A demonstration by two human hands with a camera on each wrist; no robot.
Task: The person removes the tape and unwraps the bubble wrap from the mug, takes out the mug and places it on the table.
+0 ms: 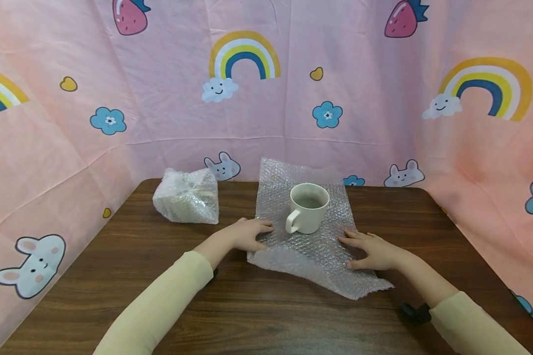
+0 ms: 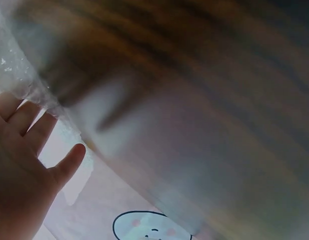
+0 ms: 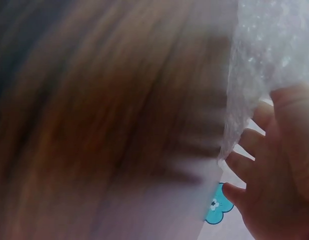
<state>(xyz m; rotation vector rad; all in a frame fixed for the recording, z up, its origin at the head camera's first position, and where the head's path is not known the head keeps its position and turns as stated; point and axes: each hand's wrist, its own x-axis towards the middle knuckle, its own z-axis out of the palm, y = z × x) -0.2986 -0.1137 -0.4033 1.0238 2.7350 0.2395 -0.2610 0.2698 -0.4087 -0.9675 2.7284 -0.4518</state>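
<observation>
A white mug (image 1: 309,208) stands upright on a sheet of bubble wrap (image 1: 302,246), its handle turned toward the near left. My left hand (image 1: 247,233) lies at the sheet's left edge, fingers spread and touching the wrap. Over the right edge my right hand (image 1: 370,250) rests with its fingers spread on the film. In the left wrist view the left fingers (image 2: 42,127) reach to the wrap's edge, and the right wrist view shows the right fingers (image 3: 252,145) likewise. Neither hand touches the mug.
A bundle wrapped in bubble wrap (image 1: 186,196) sits at the back left of the dark wooden table (image 1: 231,315). A pink patterned cloth (image 1: 169,123) hangs behind and along both sides. The sheet's near edge curls up slightly.
</observation>
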